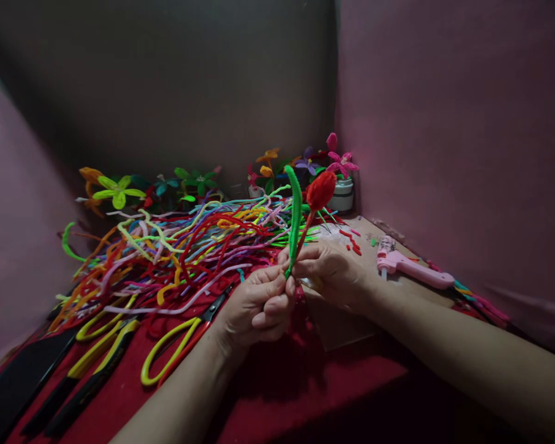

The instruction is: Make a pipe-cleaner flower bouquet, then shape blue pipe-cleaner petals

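Between my two hands stands a pipe-cleaner flower with a red bud [321,190] on a thin reddish stem. Beside the stem rises a long green pipe-cleaner leaf [295,216], its tip curling left. My left hand [263,303] is closed, pinching the lower end where leaf and stem meet. Close against it, my right hand [330,271] is also closed, its fingertips at the leaf's base and the stem. The exact hold of the right fingertips is partly hidden.
Loose coloured pipe cleaners [203,240] cover the back left. Yellow-handled scissors [171,351] and pliers [92,364] lie at left. A pink glue gun [414,268] rests on cardboard [351,327] at right. Finished flowers [119,192] and a white pot [343,195] line the wall.
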A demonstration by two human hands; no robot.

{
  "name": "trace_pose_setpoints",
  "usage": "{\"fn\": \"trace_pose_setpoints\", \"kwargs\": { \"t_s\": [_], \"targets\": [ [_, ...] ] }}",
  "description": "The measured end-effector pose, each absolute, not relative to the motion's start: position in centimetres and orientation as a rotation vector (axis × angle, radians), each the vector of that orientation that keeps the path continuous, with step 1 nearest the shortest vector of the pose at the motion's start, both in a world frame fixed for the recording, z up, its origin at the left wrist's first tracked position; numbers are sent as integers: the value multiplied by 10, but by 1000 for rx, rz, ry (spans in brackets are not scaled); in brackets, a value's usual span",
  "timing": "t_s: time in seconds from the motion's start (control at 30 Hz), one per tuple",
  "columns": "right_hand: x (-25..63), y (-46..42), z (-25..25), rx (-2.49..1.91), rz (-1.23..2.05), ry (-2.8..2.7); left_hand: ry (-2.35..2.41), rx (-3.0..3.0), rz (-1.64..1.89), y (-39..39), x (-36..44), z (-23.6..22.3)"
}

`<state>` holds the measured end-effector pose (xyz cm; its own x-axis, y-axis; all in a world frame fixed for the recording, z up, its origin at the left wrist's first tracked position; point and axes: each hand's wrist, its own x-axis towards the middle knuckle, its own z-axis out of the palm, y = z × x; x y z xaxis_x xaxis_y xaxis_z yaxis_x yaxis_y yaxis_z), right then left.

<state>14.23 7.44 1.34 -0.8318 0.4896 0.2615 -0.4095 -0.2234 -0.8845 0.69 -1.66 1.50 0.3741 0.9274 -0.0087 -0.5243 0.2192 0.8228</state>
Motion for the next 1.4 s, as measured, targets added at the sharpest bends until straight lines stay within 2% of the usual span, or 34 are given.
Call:
{"fn": "trace_pose_setpoints", "kwargs": {
  "t_s": [0.1, 0.3, 0.4, 0.53, 0.77, 1.03, 1.4],
  "targets": [
    [140, 73, 14, -180, 2001, -1361, 801, 947, 1168, -16, 12, 20],
    [137, 71, 13, -365, 1860, -1263, 1630, 1478, 1442, -16, 27, 22],
    [137, 69, 14, -390, 1782, -1350, 1805, 1624, 1497, -16, 26, 16],
    [139, 69, 14, -291, 1803, -1501, 1656, 1394, 1450, -15, 23, 19],
    [139, 72, 14, -311, 1856, -1441, 1397, 1115, 1424, -14, 21, 26],
    [139, 73, 17, -416, 1966, -1310, 1127, 944, 1381, -13, 17, 22],
    [141, 66, 21, -199, 1948, -1477, 701, 860, 1193, -14, 7, 16]
  ]
}}
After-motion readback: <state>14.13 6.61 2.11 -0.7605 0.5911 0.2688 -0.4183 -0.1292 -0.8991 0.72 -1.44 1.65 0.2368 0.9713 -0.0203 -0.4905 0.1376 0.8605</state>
